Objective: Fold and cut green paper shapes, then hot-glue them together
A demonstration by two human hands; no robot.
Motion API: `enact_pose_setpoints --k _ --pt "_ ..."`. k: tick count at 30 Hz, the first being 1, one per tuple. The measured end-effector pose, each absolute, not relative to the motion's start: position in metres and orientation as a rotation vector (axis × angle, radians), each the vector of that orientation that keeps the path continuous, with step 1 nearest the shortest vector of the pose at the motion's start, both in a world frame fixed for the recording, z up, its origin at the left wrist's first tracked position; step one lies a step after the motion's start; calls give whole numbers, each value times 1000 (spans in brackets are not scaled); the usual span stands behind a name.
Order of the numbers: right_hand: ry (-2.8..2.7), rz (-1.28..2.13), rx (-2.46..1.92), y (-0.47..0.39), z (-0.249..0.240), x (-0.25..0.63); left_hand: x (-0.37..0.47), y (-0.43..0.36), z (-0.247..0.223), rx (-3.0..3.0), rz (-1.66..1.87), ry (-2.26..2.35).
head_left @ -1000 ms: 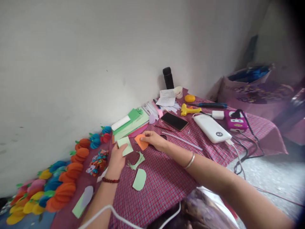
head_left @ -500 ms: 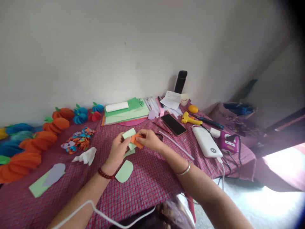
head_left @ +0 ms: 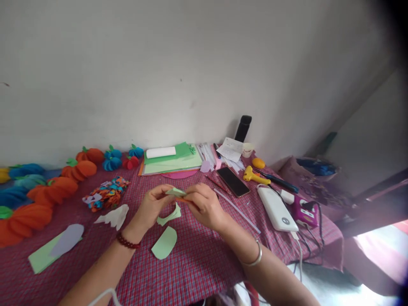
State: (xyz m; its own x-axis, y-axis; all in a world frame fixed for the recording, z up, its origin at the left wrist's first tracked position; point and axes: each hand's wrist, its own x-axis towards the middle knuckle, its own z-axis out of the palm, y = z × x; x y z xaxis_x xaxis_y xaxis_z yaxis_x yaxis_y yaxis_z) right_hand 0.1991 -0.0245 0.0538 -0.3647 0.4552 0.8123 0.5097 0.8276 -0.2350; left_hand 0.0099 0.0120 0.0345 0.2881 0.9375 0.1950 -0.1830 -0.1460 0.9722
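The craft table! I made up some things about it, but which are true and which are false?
1. The left hand and right hand hold light green paper and orange paper between them. True.
2. The red bead bracelet is on the right wrist. False: it is on the left wrist.
3. A white cable is plugged into the power bank. True.
4. The smartphone is inside the cup. False: it lies on the checked tablecloth.
5. The orange paper pumpkins are at the left. True.
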Motion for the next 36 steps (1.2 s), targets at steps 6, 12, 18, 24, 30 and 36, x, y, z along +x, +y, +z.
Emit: enact_pose_setpoints --k 6,12,18,24,30,36 --pt "-1931 250 -776 -28 54 194 16 6 28 1254 1045 838" --pt "-1297 778 -961 -3 59 223 4 22 44 1677 971 1063" --pt "-1275 918 -1005 23 48 257 37 29 65 2235 488 1064" --pt "-1408 754 -1099 26 49 267 77 19 57 2440 208 995" --pt "-1558 737 -1071 18 59 268 76 16 51 2506 124 1011" --pt "-1636 737 -1053 13 63 268 58 11 42 2474 218 1076"
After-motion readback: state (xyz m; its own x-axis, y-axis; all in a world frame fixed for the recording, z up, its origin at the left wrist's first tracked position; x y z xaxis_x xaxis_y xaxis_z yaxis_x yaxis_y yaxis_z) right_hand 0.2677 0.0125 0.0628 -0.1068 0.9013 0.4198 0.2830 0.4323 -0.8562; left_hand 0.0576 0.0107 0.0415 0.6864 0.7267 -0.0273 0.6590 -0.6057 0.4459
